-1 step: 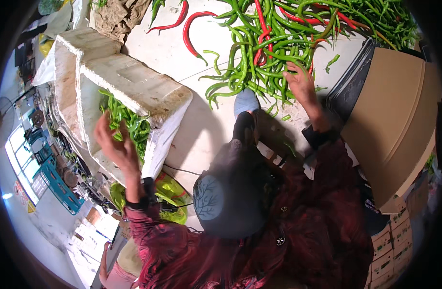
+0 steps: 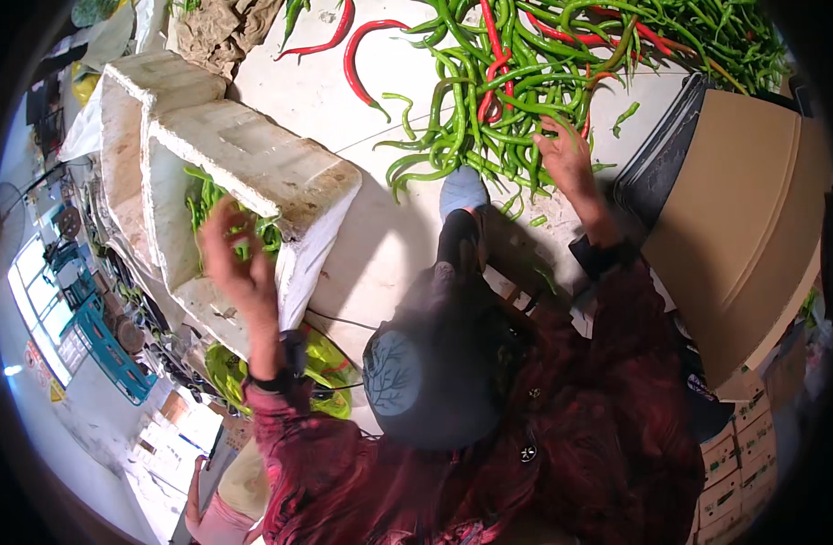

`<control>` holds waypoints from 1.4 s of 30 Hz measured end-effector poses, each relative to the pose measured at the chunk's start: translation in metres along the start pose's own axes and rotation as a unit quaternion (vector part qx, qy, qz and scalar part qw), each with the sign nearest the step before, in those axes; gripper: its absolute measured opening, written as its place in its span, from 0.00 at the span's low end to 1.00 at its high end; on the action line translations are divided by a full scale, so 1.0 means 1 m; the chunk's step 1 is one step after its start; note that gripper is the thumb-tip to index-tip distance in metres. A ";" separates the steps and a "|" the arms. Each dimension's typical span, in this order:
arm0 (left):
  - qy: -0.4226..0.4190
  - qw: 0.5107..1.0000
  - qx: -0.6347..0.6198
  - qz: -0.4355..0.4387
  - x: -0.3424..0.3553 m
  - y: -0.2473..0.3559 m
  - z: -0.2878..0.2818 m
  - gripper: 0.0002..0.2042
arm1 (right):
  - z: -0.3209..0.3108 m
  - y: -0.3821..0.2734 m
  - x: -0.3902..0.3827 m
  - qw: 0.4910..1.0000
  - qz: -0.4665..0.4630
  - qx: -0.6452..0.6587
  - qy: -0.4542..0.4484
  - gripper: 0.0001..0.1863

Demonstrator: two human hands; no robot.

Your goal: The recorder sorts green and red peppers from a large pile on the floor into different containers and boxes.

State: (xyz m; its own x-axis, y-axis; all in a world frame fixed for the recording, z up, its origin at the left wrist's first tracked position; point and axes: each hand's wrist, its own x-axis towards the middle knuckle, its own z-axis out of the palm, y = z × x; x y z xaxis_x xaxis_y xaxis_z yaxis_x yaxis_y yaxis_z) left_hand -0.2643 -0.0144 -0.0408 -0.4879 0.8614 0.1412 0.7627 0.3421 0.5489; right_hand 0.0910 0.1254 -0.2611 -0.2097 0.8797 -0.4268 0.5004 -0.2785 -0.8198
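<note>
My left hand [image 2: 239,263] is raised at the opening of a white foam box [image 2: 253,136] tipped on its side. Its fingers are spread, somewhat blurred, with nothing visible in them. Green chili peppers [image 2: 201,195] lie inside the box, partly behind that hand. At the near edge of a loose pile of long green chili peppers [image 2: 457,118], my right hand [image 2: 569,163] has its fingers curled on a green chili pepper [image 2: 542,111]. Several red chili peppers [image 2: 362,68] lie among and beside the green ones.
My shoe [image 2: 464,191] stands against the pile's near edge. A brown cardboard sheet [image 2: 725,200] and a black crate [image 2: 662,154] are on the right. Yellow-green plastic bags [image 2: 330,359] lie by the box, and crumpled brown cloth [image 2: 221,36] lies behind it. Another person [image 2: 226,509] is at lower left.
My left hand has shifted right across the box opening, covering more of the peppers in it. The right hand stays where it was on the pile.
</note>
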 end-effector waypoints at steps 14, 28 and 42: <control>-0.183 0.982 0.010 0.045 0.039 -0.040 0.289 0.10 | 0.031 -0.036 0.042 0.955 -0.158 -0.235 0.089 0.09; -0.145 0.963 0.065 0.219 0.006 0.037 0.309 0.08 | 0.000 -0.029 0.043 0.979 -0.188 0.067 -0.033 0.12; -0.429 0.744 -0.439 -0.262 0.004 0.089 0.250 0.16 | 0.004 -0.042 -0.035 0.936 0.046 0.348 -0.035 0.17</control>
State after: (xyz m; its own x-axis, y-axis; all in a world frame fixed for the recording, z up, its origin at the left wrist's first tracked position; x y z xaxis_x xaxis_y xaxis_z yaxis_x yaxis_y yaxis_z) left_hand -0.0920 0.1133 -0.1978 0.1174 0.7471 -0.6543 -0.1927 0.6634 0.7230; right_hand 0.0735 0.1047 -0.2133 -0.2594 0.8190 -0.5118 -0.1449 -0.5570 -0.8178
